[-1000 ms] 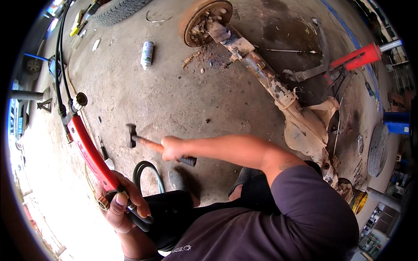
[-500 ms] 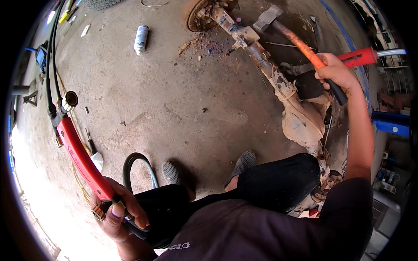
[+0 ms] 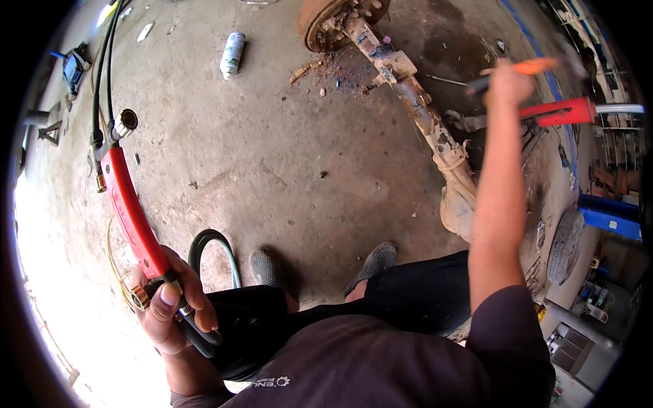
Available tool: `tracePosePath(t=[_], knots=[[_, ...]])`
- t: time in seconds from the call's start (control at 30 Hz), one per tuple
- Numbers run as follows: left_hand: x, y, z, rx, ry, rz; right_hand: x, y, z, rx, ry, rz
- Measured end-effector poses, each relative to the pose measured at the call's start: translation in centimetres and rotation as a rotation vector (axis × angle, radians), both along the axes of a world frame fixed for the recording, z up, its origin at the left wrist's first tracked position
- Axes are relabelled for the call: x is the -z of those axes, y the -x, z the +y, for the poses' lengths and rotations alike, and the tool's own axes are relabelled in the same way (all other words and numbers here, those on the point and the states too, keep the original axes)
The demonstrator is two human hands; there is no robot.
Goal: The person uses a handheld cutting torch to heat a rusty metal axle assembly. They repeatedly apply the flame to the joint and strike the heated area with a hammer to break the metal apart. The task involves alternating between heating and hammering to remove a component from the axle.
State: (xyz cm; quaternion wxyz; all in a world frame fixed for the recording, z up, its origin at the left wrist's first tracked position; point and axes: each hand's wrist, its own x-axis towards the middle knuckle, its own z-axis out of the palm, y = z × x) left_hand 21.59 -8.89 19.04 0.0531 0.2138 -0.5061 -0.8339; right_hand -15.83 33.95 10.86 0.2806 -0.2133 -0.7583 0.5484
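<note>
Low on the left, my left hand [image 3: 170, 306] is wrapped round the lower end of a red-handled gas torch [image 3: 129, 211], near its brass knob [image 3: 141, 296]. Two dark tubes rise from the torch's upper end. My right hand [image 3: 510, 87], raised at the upper right, grips a hammer by its orange and black handle [image 3: 534, 66]. The hammer's head is smeared by motion at the far right. Left of my right forearm lies a rusty vehicle axle [image 3: 418, 102], with a round hub [image 3: 320, 27] at its far end. My forearm and knee hide its near part.
A spray can [image 3: 232, 54] lies on the concrete floor. Rust crumbs [image 3: 323, 78] are scattered beside the axle. A red tool with a metal bar [image 3: 568, 112] lies right of the axle. A dark hose [image 3: 211, 238] loops by my left shoe [image 3: 264, 266].
My right hand has swung the hammer up and leftward, its head turning from the left to the right. The torch in my left hand has shifted slightly; the view has moved a little.
</note>
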Motion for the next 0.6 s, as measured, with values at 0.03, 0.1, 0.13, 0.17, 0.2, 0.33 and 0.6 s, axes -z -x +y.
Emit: tracePosePath(t=[0.03,0.1,0.13,0.17,0.2,0.33,0.6], knots=[[0.2,0.3,0.4,0.007,-0.014,0.031,7.6,-2.8,-4.6,-0.151,-0.290,-0.355],[-0.2,0.6,1.0,-0.014,-0.031,0.063,17.3,-12.2,-15.2,-0.688,-0.466,-0.626],[-0.7,0.6,1.1,-0.005,-0.049,0.085,18.2,-15.6,-19.5,-1.038,-0.380,-0.865],[-1.0,0.3,1.6,-0.006,-0.075,0.111,18.1,-19.5,-23.6,-1.242,-0.197,-0.962],[-1.3,0.1,2.0,-0.006,-0.081,0.110,19.6,-23.5,-27.0,-1.386,-0.148,-1.035],[-2.3,-1.8,3.2,-0.044,-0.017,0.084,24.5,-36.9,-37.0,-1.788,0.210,-1.235],[-2.5,-3.8,1.2,-0.114,-0.058,0.063,18.6,-12.5,-24.3,-1.518,0.396,-1.392]])
